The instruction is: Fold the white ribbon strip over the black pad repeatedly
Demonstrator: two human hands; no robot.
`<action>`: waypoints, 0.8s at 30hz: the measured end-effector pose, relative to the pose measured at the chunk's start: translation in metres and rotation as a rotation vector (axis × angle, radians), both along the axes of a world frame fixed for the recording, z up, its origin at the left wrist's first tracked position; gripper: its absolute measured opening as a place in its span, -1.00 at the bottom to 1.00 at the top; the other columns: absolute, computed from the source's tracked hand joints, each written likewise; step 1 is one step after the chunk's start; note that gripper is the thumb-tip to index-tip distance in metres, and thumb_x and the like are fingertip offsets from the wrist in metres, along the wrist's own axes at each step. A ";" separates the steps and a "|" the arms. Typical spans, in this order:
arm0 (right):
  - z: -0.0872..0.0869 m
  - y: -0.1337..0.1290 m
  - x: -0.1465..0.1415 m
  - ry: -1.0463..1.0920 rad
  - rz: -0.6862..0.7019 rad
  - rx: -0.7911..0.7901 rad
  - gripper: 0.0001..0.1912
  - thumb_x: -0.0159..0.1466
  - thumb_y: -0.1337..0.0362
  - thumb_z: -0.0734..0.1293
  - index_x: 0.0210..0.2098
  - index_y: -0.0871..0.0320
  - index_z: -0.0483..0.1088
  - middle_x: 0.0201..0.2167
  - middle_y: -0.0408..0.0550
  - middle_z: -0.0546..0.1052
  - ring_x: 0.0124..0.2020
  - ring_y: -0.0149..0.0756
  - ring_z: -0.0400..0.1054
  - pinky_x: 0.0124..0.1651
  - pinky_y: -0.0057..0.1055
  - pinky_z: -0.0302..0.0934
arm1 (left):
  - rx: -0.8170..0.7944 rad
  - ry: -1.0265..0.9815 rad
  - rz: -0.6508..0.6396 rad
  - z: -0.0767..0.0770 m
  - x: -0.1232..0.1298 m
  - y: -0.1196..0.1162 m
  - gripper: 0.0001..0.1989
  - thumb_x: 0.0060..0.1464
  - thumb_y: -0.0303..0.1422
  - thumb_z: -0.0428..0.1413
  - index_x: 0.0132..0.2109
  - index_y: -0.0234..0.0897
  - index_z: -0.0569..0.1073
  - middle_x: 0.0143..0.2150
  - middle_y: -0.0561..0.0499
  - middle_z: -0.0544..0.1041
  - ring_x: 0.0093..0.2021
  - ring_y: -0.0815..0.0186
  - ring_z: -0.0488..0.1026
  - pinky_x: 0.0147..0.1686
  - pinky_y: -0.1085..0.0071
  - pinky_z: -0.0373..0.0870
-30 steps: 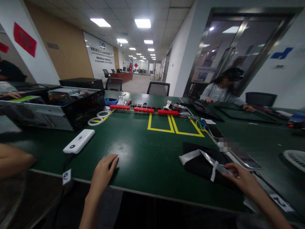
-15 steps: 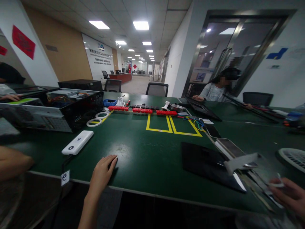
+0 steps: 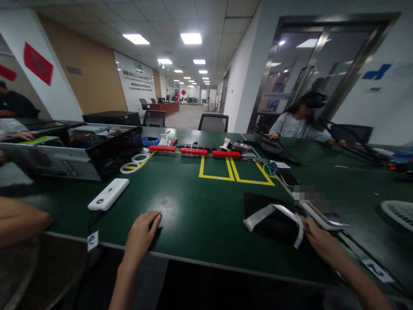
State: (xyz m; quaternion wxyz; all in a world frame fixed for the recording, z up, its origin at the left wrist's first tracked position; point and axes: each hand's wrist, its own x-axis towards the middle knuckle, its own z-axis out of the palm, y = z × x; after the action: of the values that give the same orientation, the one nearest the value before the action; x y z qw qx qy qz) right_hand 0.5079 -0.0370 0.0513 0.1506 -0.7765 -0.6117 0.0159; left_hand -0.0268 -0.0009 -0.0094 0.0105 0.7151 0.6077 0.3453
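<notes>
- Now the right hand (image 3: 318, 237) is back over the black sheet (image 3: 256, 204), pinching a pale strip (image 3: 263, 214).
- The strip's bent length runs sideways, one end pointing left.
- The left hand (image 3: 141, 231) lies slack, seemingly empty.

power bank (image 3: 113, 193) and tag (image 3: 93, 241) read 6 or 9, another label (image 3: 377, 270) 2.

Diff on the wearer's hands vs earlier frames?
Right hand and white strip were farther right half a second ago; both are now back left, strip over the black panel. Unchanged: left hand rests on the table.
</notes>
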 end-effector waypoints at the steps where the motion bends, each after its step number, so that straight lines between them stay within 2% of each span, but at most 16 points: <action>1: -0.001 0.000 -0.003 0.044 0.036 -0.037 -0.73 0.24 0.26 0.06 -0.15 0.06 0.30 -0.12 0.17 0.53 -0.14 -0.15 0.46 -0.17 -0.38 0.29 | -0.004 0.003 0.001 0.000 0.000 0.000 -0.60 0.22 -0.13 -0.12 -0.08 -0.23 0.52 -0.06 -0.08 0.57 0.03 0.10 0.44 0.13 0.10 0.20; 5: -0.004 0.006 -0.027 0.165 0.114 -0.110 -0.66 0.22 0.31 0.04 -0.05 0.12 0.23 0.01 0.20 0.45 0.01 -0.09 0.37 -0.02 -0.25 0.26 | -0.017 0.013 0.000 0.001 0.000 0.000 -0.61 0.22 -0.15 -0.11 -0.09 -0.23 0.52 -0.06 -0.08 0.57 0.03 0.10 0.44 0.12 0.10 0.21; 9: -0.015 0.017 -0.068 0.198 0.252 -0.072 -0.55 0.22 0.33 0.04 0.10 0.16 0.15 0.21 0.14 0.25 0.19 -0.15 0.14 0.20 -0.20 0.07 | -0.004 0.019 0.004 0.003 0.001 -0.001 -0.61 0.22 -0.15 -0.11 -0.09 -0.23 0.52 -0.06 -0.08 0.57 0.03 0.10 0.44 0.12 0.10 0.21; 14: -0.026 0.028 -0.124 0.196 0.353 -0.041 -0.43 0.26 0.35 0.01 0.26 0.21 -0.01 0.25 0.15 0.17 0.27 -0.15 -0.02 0.26 -0.09 -0.05 | 0.002 0.028 0.007 0.007 0.002 -0.003 -0.62 0.22 -0.15 -0.10 -0.09 -0.21 0.52 -0.07 -0.08 0.58 0.02 0.10 0.45 0.11 0.11 0.24; 19: -0.019 0.032 -0.170 0.209 0.382 -0.152 -0.40 0.30 0.30 -0.06 0.32 0.27 -0.16 0.32 0.14 0.01 0.32 -0.13 -0.21 0.29 -0.02 -0.16 | 0.013 0.020 0.002 0.008 0.003 -0.003 -0.64 0.21 -0.16 -0.09 -0.10 -0.20 0.53 -0.08 -0.07 0.58 0.02 0.10 0.45 0.09 0.11 0.26; 22: -0.013 0.031 -0.183 0.230 0.393 -0.202 -0.40 0.32 0.27 -0.05 0.32 0.28 -0.18 0.33 0.15 -0.05 0.33 -0.12 -0.28 0.30 -0.03 -0.18 | 0.015 0.012 -0.001 0.007 0.002 -0.003 -0.64 0.21 -0.16 -0.08 -0.11 -0.20 0.53 -0.09 -0.07 0.58 0.01 0.10 0.46 0.09 0.10 0.26; 24: -0.010 0.031 -0.184 0.258 0.405 -0.200 -0.41 0.32 0.26 -0.03 0.32 0.25 -0.16 0.33 0.15 -0.04 0.33 -0.13 -0.25 0.30 -0.05 -0.20 | 0.013 0.002 -0.007 0.006 0.001 -0.002 -0.64 0.21 -0.16 -0.09 -0.10 -0.21 0.53 -0.08 -0.07 0.58 0.01 0.10 0.46 0.10 0.10 0.25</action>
State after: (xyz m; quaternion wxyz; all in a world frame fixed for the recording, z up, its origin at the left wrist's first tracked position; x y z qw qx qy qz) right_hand 0.3237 -0.0060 0.0413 0.1436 -0.6409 -0.7256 0.2050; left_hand -0.0261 -0.0031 -0.0034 0.0064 0.7176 0.6031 0.3483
